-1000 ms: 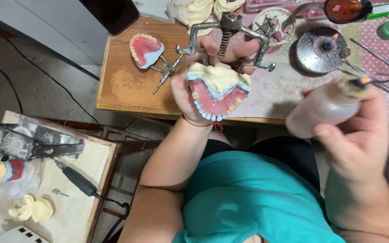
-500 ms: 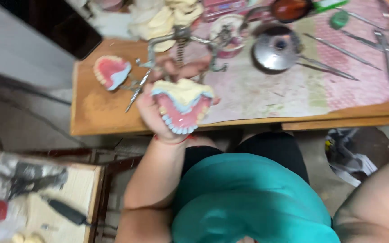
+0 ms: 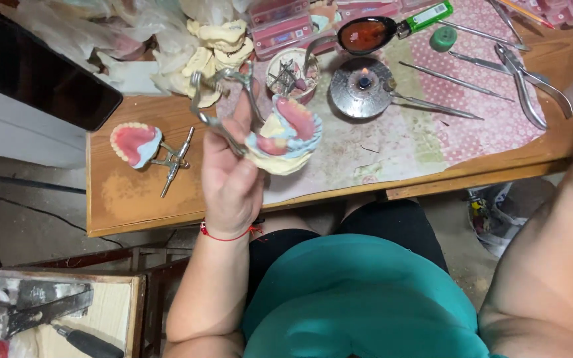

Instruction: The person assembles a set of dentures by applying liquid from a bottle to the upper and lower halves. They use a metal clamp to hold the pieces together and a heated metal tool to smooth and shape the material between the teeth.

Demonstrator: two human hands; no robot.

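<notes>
at the far left a dark flat slab (image 3: 41, 73) is lying on a white ledge, and down in the near left corner a small cream-topped side table (image 3: 111, 311) is carrying some metal tools and a black-handled tool (image 3: 81, 341). on the left part of the wooden table (image 3: 134, 205) a second denture model (image 3: 134, 142) — pink gum on a pale base — is lying clamped in a small metal frame. behind it, at the far edge, a heap of plaster casts (image 3: 213, 46) is sitting among clear plastic bags.

the left hand (image 3: 230, 176) is raised over the near edge of the table, with a red thread around its wrist, and it is gripping the denture model on its metal articulator (image 3: 280, 136): the fingers are wrapped around the wire frame, and the pink wax gums and pale plaster base are tilting off to the right of the palm, above the patterned mat (image 3: 419, 139).

further right, a small round dish of burs (image 3: 290, 73) is standing just beside a round metal burner (image 3: 363, 86) with a tiny flame, and a spoon holding dark red wax (image 3: 366, 33) is lying behind it near a green lighter (image 3: 426, 16). thin metal instruments (image 3: 455, 79) and pliers (image 3: 528, 83) are lying on the mat toward the far right.

only the right forearm is showing, along the right edge — the right hand itself is out of view, so its grip cannot be told.
</notes>
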